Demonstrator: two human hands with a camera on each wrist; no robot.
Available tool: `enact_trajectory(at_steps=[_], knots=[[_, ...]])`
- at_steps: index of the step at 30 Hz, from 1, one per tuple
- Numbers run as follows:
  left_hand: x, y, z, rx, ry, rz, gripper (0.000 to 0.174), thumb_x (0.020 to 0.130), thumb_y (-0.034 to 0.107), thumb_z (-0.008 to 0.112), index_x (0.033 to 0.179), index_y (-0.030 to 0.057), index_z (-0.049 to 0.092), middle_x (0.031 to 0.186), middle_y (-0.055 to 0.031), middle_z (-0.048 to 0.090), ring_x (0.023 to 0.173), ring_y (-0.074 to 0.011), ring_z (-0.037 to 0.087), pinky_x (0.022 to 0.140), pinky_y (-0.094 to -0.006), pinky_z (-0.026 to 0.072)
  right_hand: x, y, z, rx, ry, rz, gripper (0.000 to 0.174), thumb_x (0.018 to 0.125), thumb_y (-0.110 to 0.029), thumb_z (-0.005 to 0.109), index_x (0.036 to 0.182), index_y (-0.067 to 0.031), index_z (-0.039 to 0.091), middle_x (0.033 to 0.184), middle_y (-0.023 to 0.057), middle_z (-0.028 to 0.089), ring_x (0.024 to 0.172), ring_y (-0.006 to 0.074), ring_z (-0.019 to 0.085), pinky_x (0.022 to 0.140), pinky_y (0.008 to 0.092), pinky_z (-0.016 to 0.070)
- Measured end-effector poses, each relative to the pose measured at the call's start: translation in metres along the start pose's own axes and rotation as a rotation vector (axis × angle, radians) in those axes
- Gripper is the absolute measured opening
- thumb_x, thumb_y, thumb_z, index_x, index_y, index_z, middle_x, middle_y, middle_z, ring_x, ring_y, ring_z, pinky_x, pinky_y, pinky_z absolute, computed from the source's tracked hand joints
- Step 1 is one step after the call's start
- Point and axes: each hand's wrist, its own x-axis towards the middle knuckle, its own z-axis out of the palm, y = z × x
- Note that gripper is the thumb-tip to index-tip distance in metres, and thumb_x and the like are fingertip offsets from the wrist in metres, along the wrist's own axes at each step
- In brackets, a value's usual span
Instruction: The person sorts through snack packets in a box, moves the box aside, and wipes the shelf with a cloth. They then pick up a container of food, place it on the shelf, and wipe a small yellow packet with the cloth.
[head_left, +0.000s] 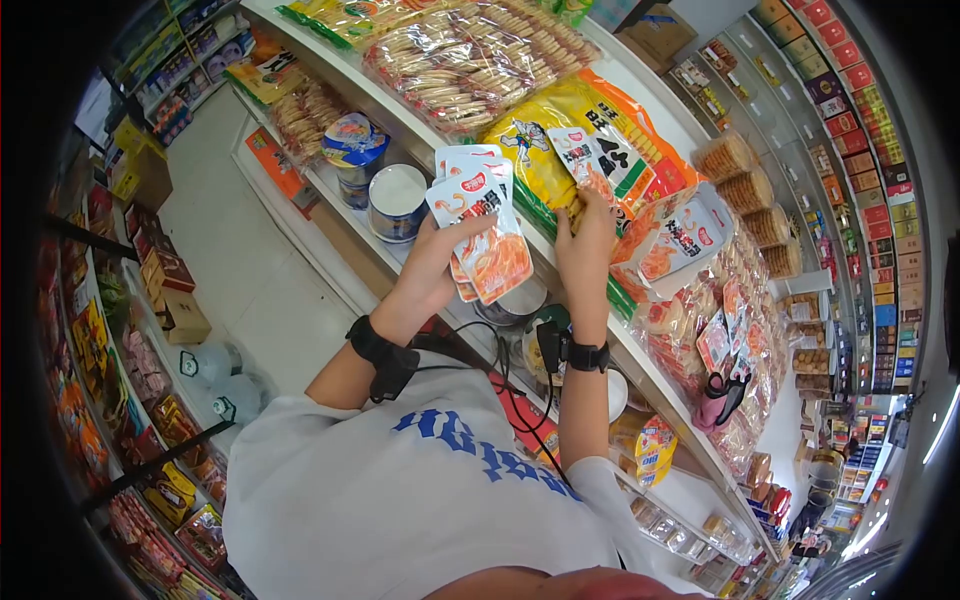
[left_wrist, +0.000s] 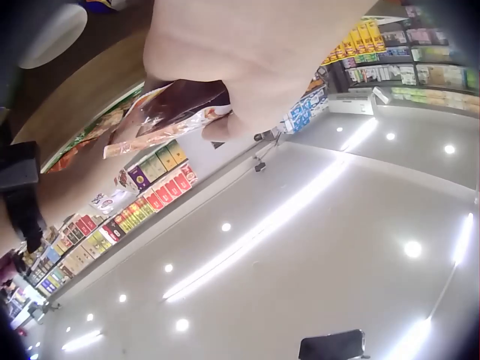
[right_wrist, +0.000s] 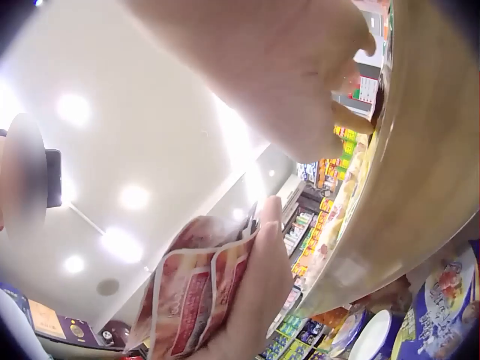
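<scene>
My left hand (head_left: 435,262) grips a small fanned stack of snack packets (head_left: 482,225), white with orange-red food pictures, thumb lying across the front. The left wrist view shows the dark inner side of a packet (left_wrist: 176,112) under that hand's fingers. To the right, my right hand (head_left: 588,245) pinches one similar packet (head_left: 580,155) by its lower end, over a big yellow and orange snack bag (head_left: 540,150). Just beside that hand, an opened display box (head_left: 665,245) with the same print sits on the counter goods. In the right wrist view, the stack's packets (right_wrist: 199,292) show their printed backs.
Clear bags of wrapped sticks (head_left: 480,60) lie on the counter (head_left: 420,125). Several loose packets (head_left: 715,340) and dark-handled scissors (head_left: 725,395) rest on bagged snacks at the right. Tubs (head_left: 397,200) stand on the lower shelf near my body. Stocked shelves (head_left: 880,200) line the far side.
</scene>
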Motion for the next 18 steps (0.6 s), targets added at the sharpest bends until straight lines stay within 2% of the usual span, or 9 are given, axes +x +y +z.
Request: enact_trajectory(at_steps=[2, 3, 6, 9, 12, 13, 16, 17, 18], knots=[[0.000, -0.002, 0.000, -0.009, 0.103, 0.032, 0.045, 0.090, 0.001, 0.069, 0.133, 0.0014, 0.053, 0.121, -0.0137, 0.068, 0.105, -0.0238, 0.071, 0.090, -0.0393, 0.0593, 0.003, -0.019, -0.020, 0.186, 0.016, 0.136, 0.042, 0.089, 0.000, 0.066, 0.128, 0.0058, 0.053, 0.116, 0.0196, 0.064, 0.116, 0.0364, 0.062, 0.099, 0.0458, 0.0485], [-0.001, 0.000, 0.005, -0.055, 0.132, 0.037, 0.042, 0.089, 0.000, 0.072, 0.128, 0.0037, 0.056, 0.117, -0.0092, 0.068, 0.103, -0.0221, 0.070, 0.088, -0.0381, 0.0594, 0.002, -0.022, -0.027, 0.142, 0.050, 0.127, 0.041, 0.087, 0.007, 0.066, 0.125, 0.0055, 0.054, 0.099, 0.0160, 0.064, 0.105, 0.0321, 0.067, 0.089, 0.0381, 0.0537], [-0.002, 0.002, 0.017, -0.020, 0.088, 0.028, 0.041, 0.088, -0.003, 0.074, 0.125, 0.0024, 0.057, 0.116, -0.0088, 0.069, 0.101, -0.0193, 0.070, 0.087, -0.0363, 0.0591, -0.008, -0.058, -0.042, 0.593, 0.300, 0.058, 0.043, 0.087, 0.009, 0.065, 0.129, 0.0041, 0.054, 0.098, 0.0144, 0.064, 0.107, 0.0292, 0.067, 0.093, 0.0373, 0.0529], [-0.004, -0.006, 0.021, 0.131, -0.015, -0.001, 0.039, 0.097, 0.013, 0.067, 0.133, 0.0044, 0.055, 0.125, -0.0101, 0.066, 0.110, -0.0225, 0.068, 0.093, -0.0378, 0.0575, -0.030, -0.082, -0.060, 0.472, 0.107, -0.149, 0.046, 0.087, 0.010, 0.065, 0.130, -0.0037, 0.061, 0.116, 0.0163, 0.061, 0.118, 0.0327, 0.063, 0.099, 0.0385, 0.0512], [-0.003, -0.010, 0.030, -0.180, -0.087, -0.135, 0.045, 0.106, 0.036, 0.052, 0.139, 0.0065, 0.052, 0.132, -0.0107, 0.064, 0.115, -0.0237, 0.066, 0.096, -0.0404, 0.0563, -0.045, -0.083, -0.056, 0.434, -0.004, -0.214, 0.047, 0.085, 0.007, 0.068, 0.129, -0.0074, 0.065, 0.133, 0.0183, 0.055, 0.126, 0.0380, 0.057, 0.103, 0.0424, 0.0486], [-0.005, -0.012, 0.039, -0.111, -0.054, -0.089, 0.059, 0.107, 0.053, 0.037, 0.143, 0.0077, 0.049, 0.136, -0.0103, 0.061, 0.117, -0.0250, 0.065, 0.097, -0.0435, 0.0557, -0.048, -0.082, -0.055, 0.445, -0.028, -0.207, 0.048, 0.084, 0.006, 0.069, 0.129, -0.0084, 0.066, 0.138, 0.0189, 0.053, 0.129, 0.0398, 0.054, 0.104, 0.0439, 0.0477], [-0.014, -0.001, 0.053, -0.225, -0.268, -0.082, 0.055, 0.106, 0.049, 0.046, 0.144, 0.0082, 0.046, 0.137, -0.0124, 0.058, 0.116, -0.0259, 0.065, 0.090, -0.0416, 0.0594, -0.054, -0.087, -0.071, 0.340, -0.029, -0.260, 0.052, 0.081, -0.004, 0.075, 0.131, -0.0088, 0.064, 0.142, 0.0197, 0.051, 0.132, 0.0417, 0.050, 0.107, 0.0465, 0.0444], [-0.007, -0.011, 0.045, -0.130, -0.188, 0.001, 0.048, 0.103, 0.037, 0.059, 0.138, 0.0055, 0.050, 0.130, -0.0124, 0.063, 0.111, -0.0237, 0.068, 0.087, -0.0382, 0.0600, -0.057, -0.089, -0.078, 0.345, -0.073, -0.248, 0.054, 0.079, -0.014, 0.080, 0.131, -0.0092, 0.065, 0.140, 0.0200, 0.052, 0.128, 0.0414, 0.051, 0.106, 0.0473, 0.0446], [-0.006, -0.009, 0.050, -0.020, -0.173, 0.024, 0.045, 0.101, 0.030, 0.063, 0.135, 0.0044, 0.052, 0.127, -0.0123, 0.064, 0.108, -0.0227, 0.069, 0.085, -0.0372, 0.0600, -0.059, -0.090, -0.085, 0.338, -0.095, -0.243, 0.054, 0.079, -0.015, 0.081, 0.130, -0.0094, 0.065, 0.141, 0.0205, 0.051, 0.128, 0.0412, 0.051, 0.106, 0.0473, 0.0445]])
